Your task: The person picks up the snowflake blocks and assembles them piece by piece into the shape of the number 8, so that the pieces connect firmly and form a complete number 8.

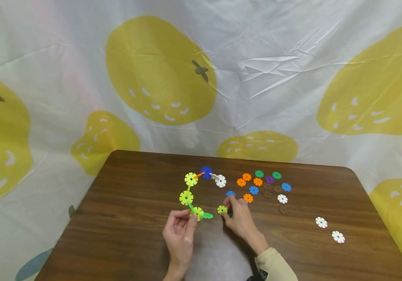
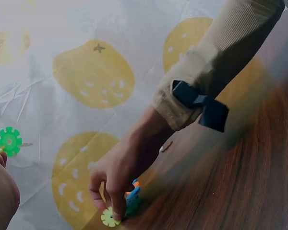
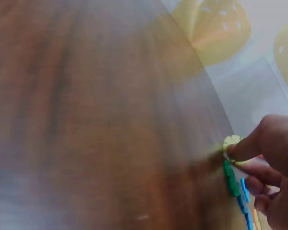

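Observation:
My left hand (image 1: 180, 236) pinches a yellow notched disc (image 1: 198, 214) between thumb and fingers. That disc belongs to a curved chain of interlocked snowflake discs: yellow, green, orange, dark blue (image 1: 206, 172) and white (image 1: 221, 180). At the chain's near end a green disc (image 1: 207, 215) points right; it also shows as a green disc (image 2: 9, 141) in the left wrist view. To the right, my right hand (image 1: 240, 218) pinches a loose yellow-green disc (image 1: 222, 210) close to the tabletop. Green and blue discs lie partly hidden behind its fingers.
Loose discs lie beyond and right of my right hand, among them an orange disc (image 1: 248, 198), a purple disc (image 1: 269, 179) and several brown ones. Two white discs, one nearer (image 1: 338, 237), sit farther right on the brown table (image 1: 116, 234). A fruit-print curtain (image 1: 257, 78) hangs behind.

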A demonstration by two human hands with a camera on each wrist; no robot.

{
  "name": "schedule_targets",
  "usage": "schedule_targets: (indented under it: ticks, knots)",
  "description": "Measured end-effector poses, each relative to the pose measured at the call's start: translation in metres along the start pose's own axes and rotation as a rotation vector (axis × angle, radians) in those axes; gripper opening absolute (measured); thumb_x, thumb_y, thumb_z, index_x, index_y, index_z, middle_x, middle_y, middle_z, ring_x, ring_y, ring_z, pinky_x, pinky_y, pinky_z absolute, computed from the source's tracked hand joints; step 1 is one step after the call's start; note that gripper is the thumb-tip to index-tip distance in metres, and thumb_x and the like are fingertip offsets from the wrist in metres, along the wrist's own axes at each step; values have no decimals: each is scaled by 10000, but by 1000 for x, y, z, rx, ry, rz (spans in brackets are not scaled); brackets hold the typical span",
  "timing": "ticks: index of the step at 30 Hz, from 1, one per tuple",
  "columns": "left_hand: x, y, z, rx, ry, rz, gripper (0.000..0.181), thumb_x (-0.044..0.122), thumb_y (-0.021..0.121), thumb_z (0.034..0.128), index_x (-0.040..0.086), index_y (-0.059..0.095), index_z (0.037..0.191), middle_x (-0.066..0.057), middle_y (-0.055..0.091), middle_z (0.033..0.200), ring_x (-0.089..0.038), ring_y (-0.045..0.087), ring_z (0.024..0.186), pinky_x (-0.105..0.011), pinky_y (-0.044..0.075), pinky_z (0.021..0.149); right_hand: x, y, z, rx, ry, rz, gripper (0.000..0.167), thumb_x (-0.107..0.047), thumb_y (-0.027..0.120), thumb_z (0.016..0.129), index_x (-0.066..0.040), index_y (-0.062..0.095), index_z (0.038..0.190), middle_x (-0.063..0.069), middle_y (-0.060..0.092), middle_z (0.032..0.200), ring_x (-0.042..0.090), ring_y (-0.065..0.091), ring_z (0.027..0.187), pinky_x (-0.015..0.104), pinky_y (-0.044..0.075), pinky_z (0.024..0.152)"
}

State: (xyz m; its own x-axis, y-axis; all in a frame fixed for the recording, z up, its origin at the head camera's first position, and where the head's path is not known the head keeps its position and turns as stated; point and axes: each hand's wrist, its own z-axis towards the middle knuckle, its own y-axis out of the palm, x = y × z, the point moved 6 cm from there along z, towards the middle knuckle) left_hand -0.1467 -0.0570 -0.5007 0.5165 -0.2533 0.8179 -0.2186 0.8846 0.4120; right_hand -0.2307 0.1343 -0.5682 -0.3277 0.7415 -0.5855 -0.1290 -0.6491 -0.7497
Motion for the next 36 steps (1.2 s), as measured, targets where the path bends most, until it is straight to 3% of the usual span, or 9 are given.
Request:
schedule_targets:
  ticks: [5,9,12,17,27,30,36]
  knots:
    - [-3,-1,-1,4,-19,13,189,-218,635,830,-268,504,957,16,656,938,-63,662,849,-162,585,743,-17,-17,-17,55,-21,254,243,59,782,802,-104,664,938,-7,687,764,97,602,669,223,535,634]
    - [-4,-2,-1,6,-14,17,187,-216,636,832,-263,505,957,24,667,945,-69,673,870,-172,588,764,-46,-42,-33,92,-81,532,213,77,744,844,-57,694,1002,74,735,808,101,677,670,274,613,647]
    - [-3,-2,-1,2,-5,13,186,-217,636,829,-260,505,954,30,669,946,-70,673,873,-176,588,774,-66,-58,-41,105,-139,646,217,89,724,861,-40,706,1034,110,745,845,101,696,695,285,621,670]
    - [0,2,-3,-31,6,1,189,-234,636,812,-263,506,946,36,665,951,-65,672,875,-177,591,771,-82,-71,-47,139,-186,673,238,113,709,865,-27,726,1058,128,731,887,92,688,728,260,612,678]
    - [4,7,-4,-91,36,-16,148,-238,647,803,-237,539,904,-7,666,905,-52,656,814,-155,578,708,-81,-73,-50,97,-172,664,220,120,698,871,6,750,1051,59,713,887,113,658,774,226,596,699]
    - [5,8,-4,-103,40,-27,149,-196,673,825,-230,539,881,-63,660,878,-53,662,801,-158,583,698,-81,-73,-52,91,-141,692,205,94,699,885,-1,758,1056,69,713,868,102,664,765,237,603,690]
    - [7,11,-5,-107,38,-37,199,-146,706,837,-229,525,844,-133,639,837,-61,679,798,-170,592,695,-79,-71,-60,146,-50,777,172,92,701,883,90,736,1050,146,700,827,97,683,730,263,612,639]
